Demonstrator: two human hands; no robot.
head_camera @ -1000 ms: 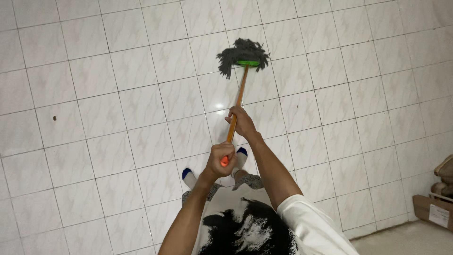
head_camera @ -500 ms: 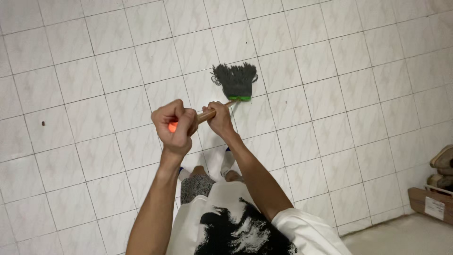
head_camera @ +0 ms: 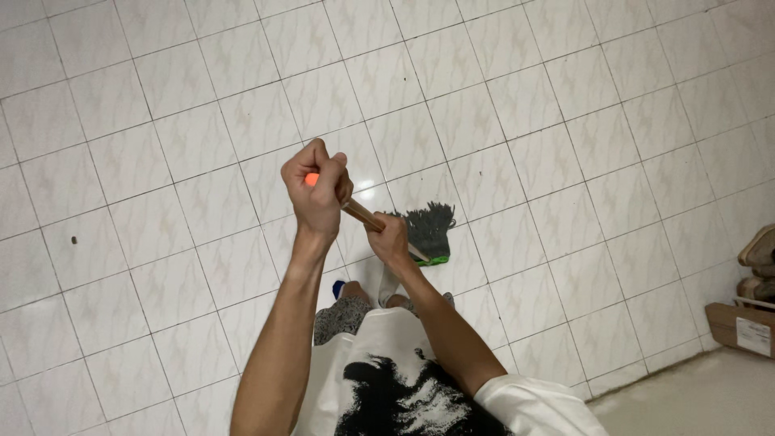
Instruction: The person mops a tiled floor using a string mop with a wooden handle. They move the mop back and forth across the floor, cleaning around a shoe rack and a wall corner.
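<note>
I hold a mop with a wooden handle [head_camera: 362, 215] and an orange cap at its top end. My left hand [head_camera: 317, 190] is closed around the top of the handle, raised toward the camera. Lower down, my right hand [head_camera: 391, 240] grips the same handle. The dark grey mop head [head_camera: 428, 229], with a green collar, rests on the white tiled floor [head_camera: 202, 161] just ahead of my feet. My white shirt with a black print fills the bottom of the view.
A cardboard box [head_camera: 743, 327] and a pair of shoes [head_camera: 759, 258] sit at the right edge. A paler strip of floor [head_camera: 694, 396] runs along the lower right corner. A small dark speck [head_camera: 73, 240] lies on a tile at the left.
The mop head has been pulled back across the tiles toward my feet. My left hand has risen higher and nearer the camera with the handle's top end.
</note>
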